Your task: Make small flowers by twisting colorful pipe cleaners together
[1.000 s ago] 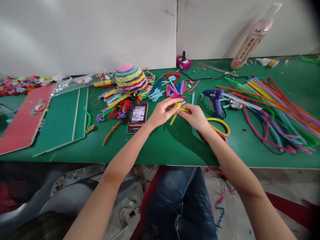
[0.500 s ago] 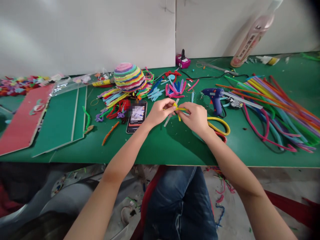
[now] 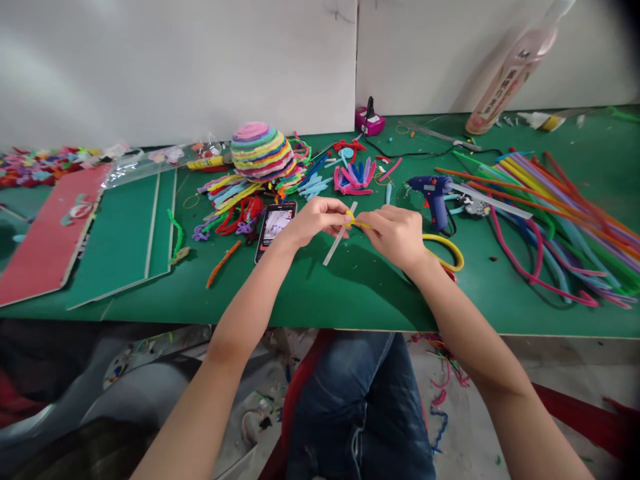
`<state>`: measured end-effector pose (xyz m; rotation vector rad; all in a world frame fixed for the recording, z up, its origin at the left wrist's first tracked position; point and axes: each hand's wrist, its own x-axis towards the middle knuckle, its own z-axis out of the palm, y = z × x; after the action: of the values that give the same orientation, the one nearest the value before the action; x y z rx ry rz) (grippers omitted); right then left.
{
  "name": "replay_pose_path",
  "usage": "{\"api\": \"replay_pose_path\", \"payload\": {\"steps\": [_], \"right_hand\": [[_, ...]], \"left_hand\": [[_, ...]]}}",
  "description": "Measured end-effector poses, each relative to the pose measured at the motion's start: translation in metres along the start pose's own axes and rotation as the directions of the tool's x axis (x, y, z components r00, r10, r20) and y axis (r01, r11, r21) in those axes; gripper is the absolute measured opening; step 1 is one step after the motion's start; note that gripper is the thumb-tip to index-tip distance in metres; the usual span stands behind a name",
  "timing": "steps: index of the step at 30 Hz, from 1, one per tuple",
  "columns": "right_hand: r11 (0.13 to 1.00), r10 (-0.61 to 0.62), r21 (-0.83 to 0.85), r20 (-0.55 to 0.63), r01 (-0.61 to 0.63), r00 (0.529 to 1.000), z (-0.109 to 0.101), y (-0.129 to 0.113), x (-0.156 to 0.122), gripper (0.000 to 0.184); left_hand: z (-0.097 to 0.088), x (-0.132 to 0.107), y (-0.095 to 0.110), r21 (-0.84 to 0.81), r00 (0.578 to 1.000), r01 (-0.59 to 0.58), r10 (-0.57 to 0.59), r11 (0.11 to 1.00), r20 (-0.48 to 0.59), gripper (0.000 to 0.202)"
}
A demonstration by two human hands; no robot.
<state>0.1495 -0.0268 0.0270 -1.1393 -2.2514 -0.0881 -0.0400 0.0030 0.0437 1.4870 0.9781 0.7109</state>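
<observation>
Between my two hands is a bent yellow pipe cleaner (image 3: 352, 219), held just above the table. The fingertips of my left hand (image 3: 320, 221) pinch one end of it. My right hand (image 3: 396, 233) grips the other side, with the fingers closed around it. Below them a translucent glue stick (image 3: 334, 247) lies slantwise on the green table. Partly hidden by my right wrist are scissors with yellow handles (image 3: 453, 250). A phone (image 3: 275, 227) with a lit screen lies left of my left hand, partly covered by the forearm.
A blue glue gun (image 3: 435, 197) stands right of my hands. Farther right lie many coloured pipe cleaners (image 3: 565, 213). Behind are a striped dome (image 3: 263, 153), cut pipe-cleaner pieces (image 3: 355, 177) and a purple box (image 3: 370, 122). A pink bottle (image 3: 515, 77) leans at the back; green boards (image 3: 120, 233) lie left.
The yellow pipe cleaner's crossing ends, spread out before, are now drawn together between my fingers. My right hand has turned slightly; more of the glue stick shows. The view has shifted a little.
</observation>
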Motion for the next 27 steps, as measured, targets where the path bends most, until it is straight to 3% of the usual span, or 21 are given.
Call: {"api": "replay_pose_path", "payload": {"steps": [6,10,12,14,16,18,21,24,27], "right_hand": [[0.973,-0.206,-0.103,0.001,0.205,0.978,-0.002,0.008,-0.001,0.033],[0.909,-0.388,-0.189,-0.068,0.37,0.919,-0.002,0.01,-0.003,0.028],[0.871,-0.47,-0.23,-0.133,0.434,0.873,-0.001,0.011,-0.003,0.025],[0.866,-0.479,-0.257,-0.182,0.428,0.859,0.002,0.012,-0.003,0.023],[0.909,-0.388,-0.252,-0.227,0.331,0.894,0.006,0.014,-0.002,0.021],[0.972,-0.207,-0.165,-0.26,0.168,0.943,0.012,0.015,-0.001,0.019],[0.985,0.112,0.146,-0.144,-0.091,0.983,0.016,0.014,0.001,0.016],[0.835,0.257,0.489,0.061,-0.253,0.965,0.015,0.013,0.003,0.027],[0.634,0.297,0.713,0.131,-0.298,0.946,0.014,0.013,0.006,0.029]], "left_hand": [[-0.006,0.002,-0.005,-0.088,0.986,0.114,-0.102,0.99,0.131,0.012],[-0.008,0.002,-0.004,-0.163,0.95,0.271,-0.237,0.949,0.204,0.014],[-0.006,0.002,-0.003,-0.158,0.941,0.305,-0.272,0.939,0.202,0.015],[-0.002,0.001,-0.001,-0.15,0.957,0.268,-0.245,0.952,0.156,0.014],[0.003,0.001,-0.001,-0.143,0.983,0.179,-0.173,0.973,0.059,0.011],[0.008,0.002,-0.003,-0.121,0.996,0.076,-0.082,0.99,-0.044,0.01],[0.011,0.005,-0.006,-0.053,0.992,-0.053,0.046,0.997,-0.119,0.011],[0.01,0.006,-0.009,0.013,0.985,-0.146,0.146,0.989,-0.093,0.016],[0.008,0.005,-0.009,0.036,0.978,-0.187,0.19,0.982,-0.086,0.022]]}}
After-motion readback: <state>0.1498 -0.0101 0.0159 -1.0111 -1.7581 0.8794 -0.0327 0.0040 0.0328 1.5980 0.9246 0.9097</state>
